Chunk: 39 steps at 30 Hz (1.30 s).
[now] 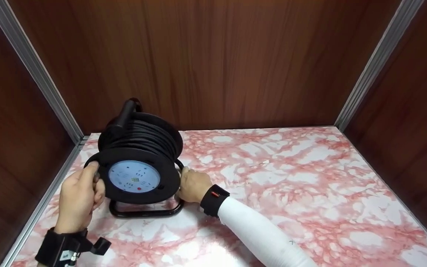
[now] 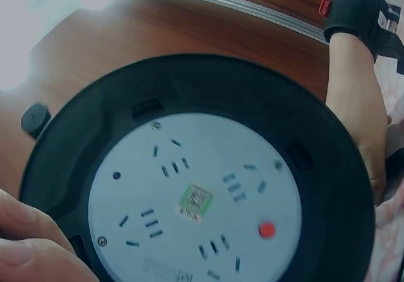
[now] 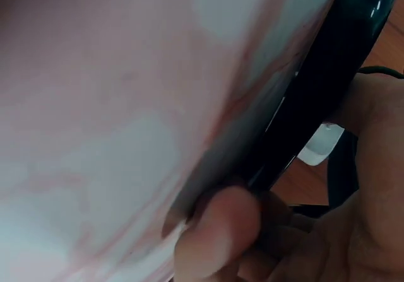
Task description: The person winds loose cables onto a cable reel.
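Observation:
A black cable reel stands at the left of the table, wound with thick black cable. Its round pale socket panel, with a red button and a small sticker, faces me. My left hand has its fingers curled at the left edge of the reel's front disc, the thumb on top; what lies inside the curl is hidden. On the other side, my right hand grips the black tubular stand. In the right wrist view its fingers wrap round the tube, close over the tabletop.
The table has a red and white marbled top. Brown wood-grain panels enclose it at the back and both sides, with metal strips at the corners. The reel's carrying handle rises at its upper left.

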Motion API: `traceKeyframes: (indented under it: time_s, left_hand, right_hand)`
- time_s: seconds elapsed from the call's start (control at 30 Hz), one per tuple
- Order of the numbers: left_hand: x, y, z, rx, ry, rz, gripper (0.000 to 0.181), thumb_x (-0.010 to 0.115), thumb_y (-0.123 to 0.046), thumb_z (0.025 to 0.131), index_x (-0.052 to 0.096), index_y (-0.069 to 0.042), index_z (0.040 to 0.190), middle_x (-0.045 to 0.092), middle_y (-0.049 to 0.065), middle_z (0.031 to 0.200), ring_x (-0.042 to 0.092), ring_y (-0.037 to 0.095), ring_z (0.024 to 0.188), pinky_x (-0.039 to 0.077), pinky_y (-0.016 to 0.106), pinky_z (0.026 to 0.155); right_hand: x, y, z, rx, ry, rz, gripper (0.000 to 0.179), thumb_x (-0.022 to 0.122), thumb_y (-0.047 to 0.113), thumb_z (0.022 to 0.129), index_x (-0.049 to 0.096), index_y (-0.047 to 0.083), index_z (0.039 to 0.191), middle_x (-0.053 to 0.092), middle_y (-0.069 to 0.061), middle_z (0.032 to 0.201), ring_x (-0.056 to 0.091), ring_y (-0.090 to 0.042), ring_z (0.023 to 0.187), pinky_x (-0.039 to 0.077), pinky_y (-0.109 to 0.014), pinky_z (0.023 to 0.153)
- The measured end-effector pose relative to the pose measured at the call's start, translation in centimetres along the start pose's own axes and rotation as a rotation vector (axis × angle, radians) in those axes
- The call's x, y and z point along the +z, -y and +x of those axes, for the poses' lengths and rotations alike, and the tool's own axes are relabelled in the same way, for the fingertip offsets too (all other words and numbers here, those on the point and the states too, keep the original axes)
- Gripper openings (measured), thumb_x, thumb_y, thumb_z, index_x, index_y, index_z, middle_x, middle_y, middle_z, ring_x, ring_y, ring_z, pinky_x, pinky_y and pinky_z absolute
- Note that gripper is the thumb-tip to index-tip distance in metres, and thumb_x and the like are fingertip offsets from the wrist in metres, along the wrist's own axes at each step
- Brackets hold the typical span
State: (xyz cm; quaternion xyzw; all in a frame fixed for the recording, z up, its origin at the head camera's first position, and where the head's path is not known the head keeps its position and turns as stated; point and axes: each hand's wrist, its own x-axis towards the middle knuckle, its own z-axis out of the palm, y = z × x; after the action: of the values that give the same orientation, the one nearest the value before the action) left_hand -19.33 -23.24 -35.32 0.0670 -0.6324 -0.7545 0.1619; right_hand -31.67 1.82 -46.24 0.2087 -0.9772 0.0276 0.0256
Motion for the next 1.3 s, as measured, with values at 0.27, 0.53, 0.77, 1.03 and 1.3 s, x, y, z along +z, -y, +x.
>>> traceKeyframes:
  time_s: [0.27, 0.53, 0.77, 1.03, 1.3]
  left_hand:
    - [2.9, -0.8, -0.4, 0.059, -0.032, 0.142, 0.053, 0.06, -0.04, 0.108, 0.046, 0.0, 0.078, 0.045, 0.008, 0.046, 0.037, 0.014, 0.033, 0.027, 0.026, 0.032]
    - [6.4, -0.9, -1.1, 0.207, 0.04, 0.313, 0.05, 0.053, -0.043, 0.111, 0.049, -0.001, 0.083, 0.046, 0.007, 0.045, 0.038, 0.013, 0.032, 0.029, 0.026, 0.033]
    - [8.7, -0.2, -1.7, 0.258, 0.11, 0.454, 0.053, 0.051, -0.048, 0.11, 0.053, -0.006, 0.078, 0.051, 0.009, 0.046, 0.047, 0.02, 0.037, 0.035, 0.03, 0.04]
    - [10.3, 1.3, -2.4, 0.26, 0.147, 0.586, 0.053, 0.048, -0.052, 0.11, 0.051, -0.01, 0.079, 0.055, 0.006, 0.053, 0.055, 0.028, 0.048, 0.044, 0.038, 0.053]
    - [11.2, 3.7, -2.8, 0.329, 0.182, 0.761, 0.048, 0.049, -0.045, 0.111, 0.047, -0.013, 0.075, 0.045, 0.005, 0.069, 0.05, 0.024, 0.064, 0.042, 0.041, 0.059]
  right_hand:
    - [0.1, 0.1, -0.1, 0.022, 0.088, -0.061, 0.065, 0.07, 0.064, 0.09, 0.065, 0.004, 0.113, 0.071, -0.01, 0.087, 0.072, -0.027, 0.083, 0.057, -0.047, 0.062]
    - [-0.1, -0.4, 0.4, 0.012, 0.157, -0.023, 0.07, 0.065, 0.066, 0.093, 0.063, 0.001, 0.121, 0.073, -0.013, 0.095, 0.072, -0.031, 0.088, 0.058, -0.048, 0.066]
    - [0.1, -0.4, 0.5, 0.003, 0.149, -0.009, 0.07, 0.066, 0.064, 0.092, 0.063, 0.001, 0.122, 0.074, -0.013, 0.096, 0.072, -0.031, 0.088, 0.058, -0.048, 0.067]
    - [0.4, -0.4, 0.5, 0.008, 0.148, -0.008, 0.068, 0.065, 0.064, 0.092, 0.063, 0.001, 0.12, 0.073, -0.013, 0.096, 0.072, -0.031, 0.086, 0.058, -0.047, 0.067]
    - [0.3, -0.6, 0.5, -0.027, 0.147, -0.033, 0.069, 0.063, 0.061, 0.095, 0.063, 0.0, 0.127, 0.074, -0.011, 0.1, 0.072, -0.031, 0.088, 0.058, -0.046, 0.067]
